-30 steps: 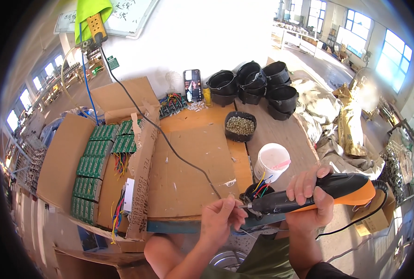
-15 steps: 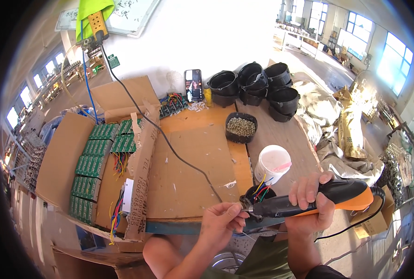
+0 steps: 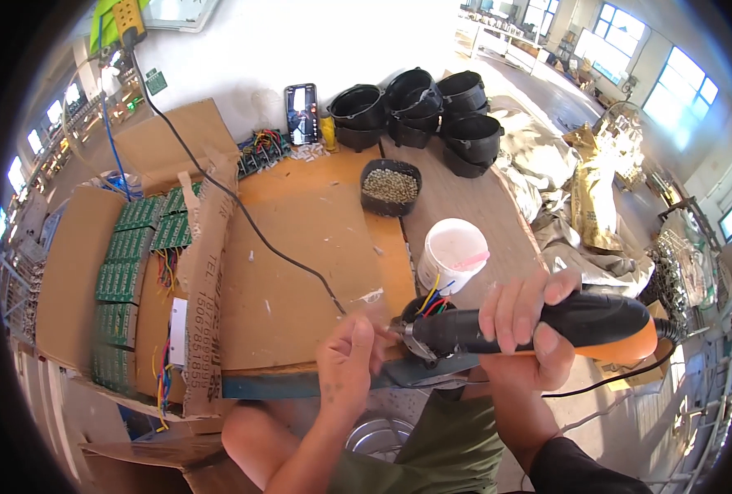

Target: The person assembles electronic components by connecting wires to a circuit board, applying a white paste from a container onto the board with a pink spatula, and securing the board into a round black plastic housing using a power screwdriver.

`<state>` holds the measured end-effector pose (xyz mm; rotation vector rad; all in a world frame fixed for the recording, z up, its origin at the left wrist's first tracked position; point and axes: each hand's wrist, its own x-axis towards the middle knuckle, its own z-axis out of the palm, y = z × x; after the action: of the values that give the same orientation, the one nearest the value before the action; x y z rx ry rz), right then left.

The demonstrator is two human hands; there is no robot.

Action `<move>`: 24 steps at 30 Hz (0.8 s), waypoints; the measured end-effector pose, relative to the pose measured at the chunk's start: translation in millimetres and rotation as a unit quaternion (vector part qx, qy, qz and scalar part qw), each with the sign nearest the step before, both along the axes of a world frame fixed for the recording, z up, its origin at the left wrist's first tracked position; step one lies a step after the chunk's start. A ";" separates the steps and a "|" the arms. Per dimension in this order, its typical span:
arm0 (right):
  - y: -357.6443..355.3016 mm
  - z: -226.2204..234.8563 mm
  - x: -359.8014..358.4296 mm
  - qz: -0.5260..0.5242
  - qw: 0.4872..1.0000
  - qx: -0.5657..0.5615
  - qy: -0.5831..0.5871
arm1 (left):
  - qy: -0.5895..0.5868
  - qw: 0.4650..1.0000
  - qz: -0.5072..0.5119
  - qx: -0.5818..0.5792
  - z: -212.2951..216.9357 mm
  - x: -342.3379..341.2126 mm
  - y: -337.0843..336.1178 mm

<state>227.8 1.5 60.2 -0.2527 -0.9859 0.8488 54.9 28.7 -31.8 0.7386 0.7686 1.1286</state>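
Observation:
My right hand (image 3: 524,325) is wrapped round a corded black-and-orange power screwdriver (image 3: 608,329), lying level with its nose to the left. At that nose is my left hand (image 3: 351,358), fingers and thumb drawn together; the fingertips are blurred, and any small piece in them cannot be made out. Behind the tool's front end, partly hidden, sits a black round housing with yellow, blue, red and green wires (image 3: 433,303) rising from it. Just beyond stands a white plastic tub (image 3: 448,255) with a pink strip on its rim.
Farther back is a black dish (image 3: 390,204) of small metal parts. Stacked black housings (image 3: 411,103), a phone (image 3: 302,115) and wired boards (image 3: 263,155) line the wall. An open carton (image 3: 209,329) with green circuit boards (image 3: 123,267) stands left. A dark cable (image 3: 242,210) crosses the cardboard.
The whole view has shifted, so the bench sits higher and farther left. My left hand has drawn back slightly from the tool's tip, its fingers now blurred; my right hand keeps its grip.

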 end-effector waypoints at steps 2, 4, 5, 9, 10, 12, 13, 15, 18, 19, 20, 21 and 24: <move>6.8 3.6 3.8 -0.013 1.000 -0.017 -0.020 | 0.181 0.967 0.053 0.173 -12.4 2.7 1.7; 14.8 3.9 7.6 -0.031 0.996 -0.070 -0.049 | 0.307 0.924 0.012 0.228 -21.1 6.2 1.1; 19.3 -1.1 11.0 -0.033 0.992 -0.094 -0.075 | 0.346 0.899 0.013 0.269 -21.9 9.7 -2.1; 30.3 -19.2 6.4 -0.053 0.961 -0.126 -0.239 | 0.410 0.844 0.003 0.344 -21.7 26.8 -10.9; 30.9 -17.8 1.3 -0.050 0.956 -0.138 -0.253 | 0.407 0.853 0.001 0.327 -25.3 29.2 -12.8; 33.6 -24.4 -0.5 -0.017 0.948 -0.157 -0.275 | 0.352 0.890 -0.005 0.290 -35.9 34.2 -12.3; 34.5 -24.7 -1.9 -0.018 0.947 -0.159 -0.279 | 0.355 0.886 -0.002 0.297 -36.1 34.9 -11.1; 36.4 -24.8 -5.1 -0.020 0.944 -0.162 -0.287 | 0.361 0.879 0.005 0.311 -35.3 37.6 -9.4; 40.2 -30.9 -8.7 -0.039 0.934 -0.187 -0.302 | 0.333 0.894 0.019 0.301 -41.8 40.8 -11.7; 41.6 -32.4 -9.5 -0.046 0.931 -0.187 -0.309 | 0.337 0.889 0.023 0.308 -40.7 41.0 -12.2; 43.1 -32.6 -9.8 -0.045 0.932 -0.177 -0.314 | 0.341 0.885 0.027 0.315 -38.0 40.9 -12.8; 45.2 -32.3 -9.8 -0.044 0.932 -0.166 -0.319 | 0.345 0.881 0.031 0.322 -36.3 40.7 -12.9; 49.8 -30.1 -13.2 -0.052 0.931 -0.138 -0.335 | 0.338 0.880 0.026 0.334 -34.7 39.3 -11.1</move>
<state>214.6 51.3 30.1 -0.8719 -1.4677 0.8146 94.2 17.6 -66.5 1.7683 0.9810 1.1964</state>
